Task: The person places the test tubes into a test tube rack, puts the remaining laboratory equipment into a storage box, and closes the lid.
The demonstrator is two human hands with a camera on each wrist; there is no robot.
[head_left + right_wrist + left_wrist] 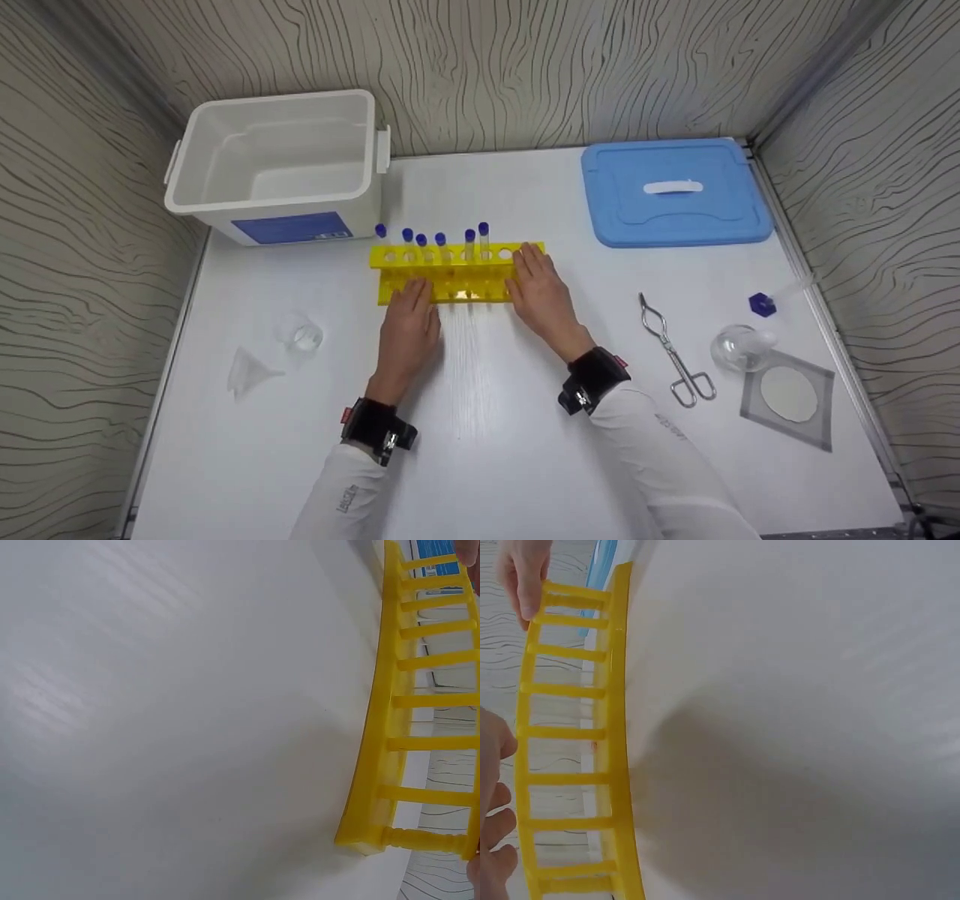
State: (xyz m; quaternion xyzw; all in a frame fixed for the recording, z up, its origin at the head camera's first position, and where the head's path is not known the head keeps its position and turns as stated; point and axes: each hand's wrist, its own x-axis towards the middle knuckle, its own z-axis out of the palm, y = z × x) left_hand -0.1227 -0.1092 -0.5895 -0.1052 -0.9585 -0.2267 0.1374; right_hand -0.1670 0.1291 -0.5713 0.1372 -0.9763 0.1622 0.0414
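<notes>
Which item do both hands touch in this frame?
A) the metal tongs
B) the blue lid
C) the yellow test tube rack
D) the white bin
C: the left hand and right hand both rest on the yellow test tube rack, one toward each end.

Head overhead; wrists perhaps table-level.
</notes>
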